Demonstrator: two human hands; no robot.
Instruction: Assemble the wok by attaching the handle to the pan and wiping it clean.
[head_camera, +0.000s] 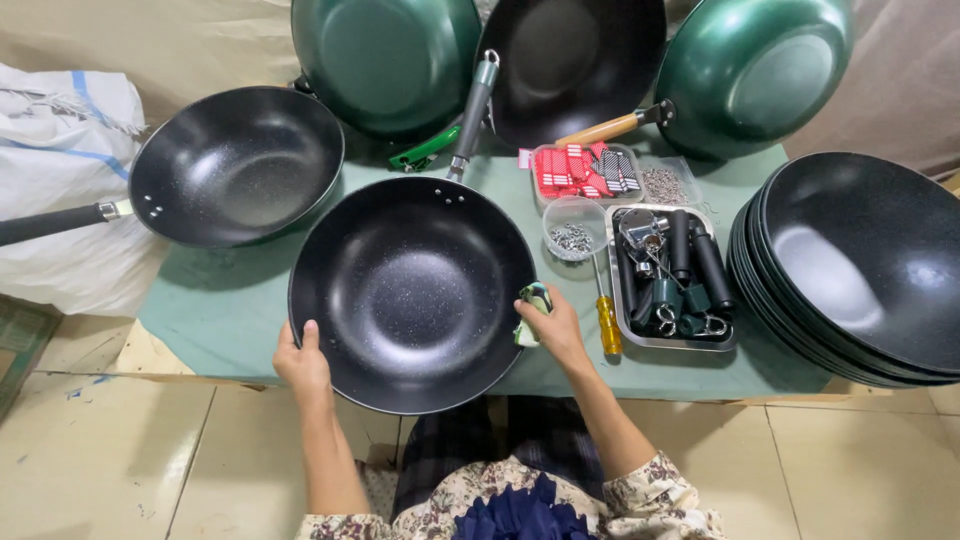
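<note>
The black wok (413, 292) was held at two opposite points of its rim. The left hand (302, 362) was closed in a narrow grip over the rim at about 8 o'clock of the pan, thumb lying on the inner wall. The right hand (553, 327) pressed against the rim at about 3 o'clock, its grip wrapped round a small green and white part (535, 300) that touched the pan's edge there. The wok's grey handle (473, 115) ran away from the body toward 1 o'clock, so its long axis lay nearly straight out from between both grips, well apart from either hand. The pan rested on the green surface (220, 300) near its front edge. Just beside the right hand, at 3 o'clock, a yellow screwdriver (606, 318) lay against a metal tray (725, 343) of dark handle parts.
</note>
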